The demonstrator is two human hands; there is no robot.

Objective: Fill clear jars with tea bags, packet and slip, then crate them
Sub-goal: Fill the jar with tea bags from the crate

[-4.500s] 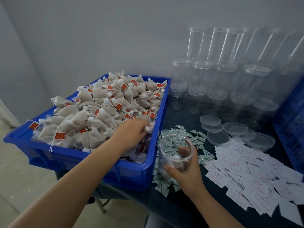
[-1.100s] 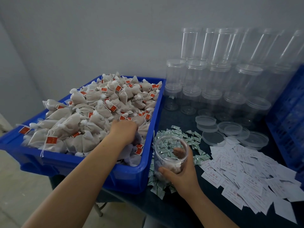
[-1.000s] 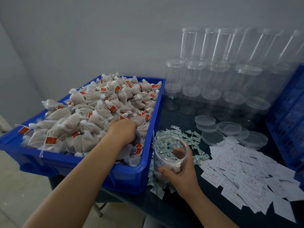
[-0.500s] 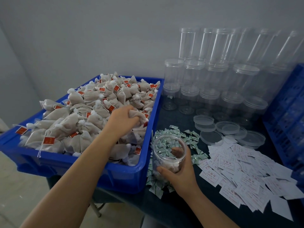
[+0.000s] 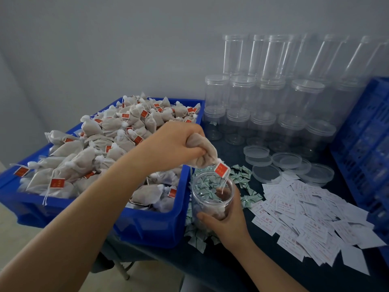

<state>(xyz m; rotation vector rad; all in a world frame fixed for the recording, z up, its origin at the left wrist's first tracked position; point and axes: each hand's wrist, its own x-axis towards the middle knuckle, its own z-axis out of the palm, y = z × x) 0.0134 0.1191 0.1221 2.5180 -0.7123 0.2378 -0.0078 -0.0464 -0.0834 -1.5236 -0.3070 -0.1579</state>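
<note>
Right hand [image 5: 228, 221]: thumb and fingers wrapped round the lower wall of an open clear jar [image 5: 212, 197], which stands upright on the dark table [image 5: 242, 268]. A pale tea bag lies at the jar bottom, level with the gripping fingers.

Left hand [image 5: 174, 146]: fist closed on a bunch of tea bags [image 5: 203, 153], held above the jar mouth and slightly to its left. The bunch bulges from the thumb side of the fist. A red tag [image 5: 221, 169] hangs below it on a white string, just above the jar rim; the string trails into the jar opening.

Under and left of the left forearm: a blue bin [image 5: 147, 224] heaped with loose bags [image 5: 88, 157], each bearing a red tag. The bin wall stands just beside the jar.

Around the jar base and beyond it: a scatter of small green-and-white packets [image 5: 242, 175], some seen through the jar wall.

Right of the right hand: a spread of white slips [image 5: 311, 213] printed in red, overlapping on the table.

Beyond the packets: loose clear lids [image 5: 286, 160], some overlapping.

Behind the lids: stacked jars [image 5: 261, 91], lidded, in 2 tiers, with taller clear tubes standing above them against the grey wall.

Far right edge: a blue crate [image 5: 366, 135], its slatted side facing the table.
</note>
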